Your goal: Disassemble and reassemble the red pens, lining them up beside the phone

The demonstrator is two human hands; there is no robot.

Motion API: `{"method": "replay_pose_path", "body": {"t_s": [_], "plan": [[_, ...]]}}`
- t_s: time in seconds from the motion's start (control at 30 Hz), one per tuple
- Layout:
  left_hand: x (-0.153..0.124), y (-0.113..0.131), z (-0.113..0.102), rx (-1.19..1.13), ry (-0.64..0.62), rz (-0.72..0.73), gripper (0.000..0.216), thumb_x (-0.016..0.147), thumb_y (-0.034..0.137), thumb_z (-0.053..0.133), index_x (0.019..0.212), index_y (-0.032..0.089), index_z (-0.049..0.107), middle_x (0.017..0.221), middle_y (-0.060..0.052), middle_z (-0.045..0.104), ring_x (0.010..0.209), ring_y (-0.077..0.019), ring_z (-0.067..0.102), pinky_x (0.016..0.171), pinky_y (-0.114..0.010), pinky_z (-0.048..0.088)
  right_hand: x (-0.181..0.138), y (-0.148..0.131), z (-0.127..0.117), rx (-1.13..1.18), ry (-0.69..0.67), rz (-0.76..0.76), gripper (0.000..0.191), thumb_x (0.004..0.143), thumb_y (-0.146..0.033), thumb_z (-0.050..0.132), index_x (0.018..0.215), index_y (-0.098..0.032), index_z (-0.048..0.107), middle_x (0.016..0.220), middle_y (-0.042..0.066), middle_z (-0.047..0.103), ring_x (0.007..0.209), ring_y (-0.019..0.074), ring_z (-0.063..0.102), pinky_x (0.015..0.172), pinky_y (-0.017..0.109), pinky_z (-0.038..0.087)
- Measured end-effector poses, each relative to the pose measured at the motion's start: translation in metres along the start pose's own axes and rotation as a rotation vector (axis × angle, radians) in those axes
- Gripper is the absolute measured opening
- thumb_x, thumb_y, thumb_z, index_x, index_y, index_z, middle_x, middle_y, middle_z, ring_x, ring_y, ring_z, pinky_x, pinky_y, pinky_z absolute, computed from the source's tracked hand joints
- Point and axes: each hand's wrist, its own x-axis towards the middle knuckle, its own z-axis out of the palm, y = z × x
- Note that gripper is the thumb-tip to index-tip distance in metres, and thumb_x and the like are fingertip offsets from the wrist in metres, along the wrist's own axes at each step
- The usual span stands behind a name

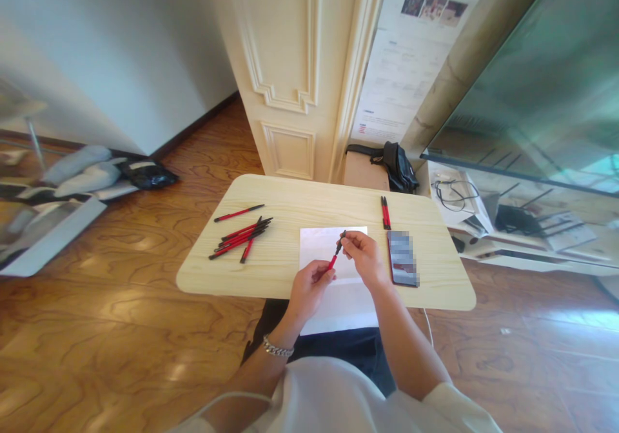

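Observation:
A red and black pen point(333, 260) is held up between my two hands, tilted, above a white sheet of paper point(338, 307). My left hand point(311, 286) pinches its red barrel at the lower end. At the black upper end, the fingers of my right hand point(360, 252) are closed on the pen; whether a cap there is on or loose I cannot make out. Several like pens point(242, 237) lie in a loose pile at the left of the table, with a single pen point(239, 213) just behind them. Two more pens point(385, 213) lie side by side at the right.
The small pale wood table point(285, 194) has rounded corners. A phone point(403, 259) lies near my right forearm, and a white cable point(428, 326) hangs below the table edge. Behind stand a cream door point(290, 84) and a black bag point(399, 168) on a box.

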Motion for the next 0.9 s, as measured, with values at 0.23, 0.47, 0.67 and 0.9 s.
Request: {"method": "replay_pose_path", "body": {"t_s": [0.23, 0.47, 0.67, 0.9], "plan": [[-0.001, 0.007, -0.004, -0.131, -0.113, -0.121, 0.028, 0.077, 0.037, 0.065, 0.092, 0.013, 0.064, 0.079, -0.008, 0.068, 0.067, -0.016, 0.064, 0.062, -0.026, 0.048, -0.01, 0.007, 0.001, 0.043, -0.072, 0.013, 0.026, 0.077, -0.039, 0.06, 0.092, -0.018, 0.062, 0.079, 0.005, 0.067, 0.056, 0.0102, 0.05, 0.05, 0.024, 0.037], [-0.005, 0.016, -0.003, -0.405, -0.19, -0.278, 0.027, 0.075, 0.036, 0.068, 0.088, 0.012, 0.065, 0.075, -0.007, 0.066, 0.056, -0.0105, 0.058, 0.053, -0.022, 0.043, -0.013, 0.004, -0.002, 0.201, -0.142, 0.108, 0.026, 0.076, -0.041, 0.063, 0.088, -0.018, 0.063, 0.084, 0.006, 0.068, 0.057, 0.0102, 0.05, 0.049, 0.024, 0.034], [-0.003, 0.012, 0.009, -0.19, -0.004, -0.18, 0.03, 0.069, 0.036, 0.073, 0.087, 0.013, 0.066, 0.067, -0.005, 0.068, 0.06, -0.0152, 0.063, 0.059, -0.026, 0.047, -0.013, 0.016, 0.001, 0.119, -0.003, 0.066, 0.03, 0.074, -0.039, 0.066, 0.096, -0.019, 0.064, 0.073, 0.002, 0.065, 0.052, 0.0091, 0.043, 0.05, 0.025, 0.032], [-0.001, 0.011, 0.016, -0.02, 0.205, -0.085, 0.025, 0.065, 0.034, 0.075, 0.078, 0.015, 0.065, 0.07, -0.004, 0.07, 0.062, -0.0143, 0.063, 0.061, -0.025, 0.048, -0.016, 0.025, 0.008, -0.066, 0.173, 0.034, 0.029, 0.068, -0.042, 0.071, 0.068, -0.018, 0.055, 0.056, -0.004, 0.05, 0.05, 0.0089, 0.04, 0.049, 0.023, 0.031]]}}
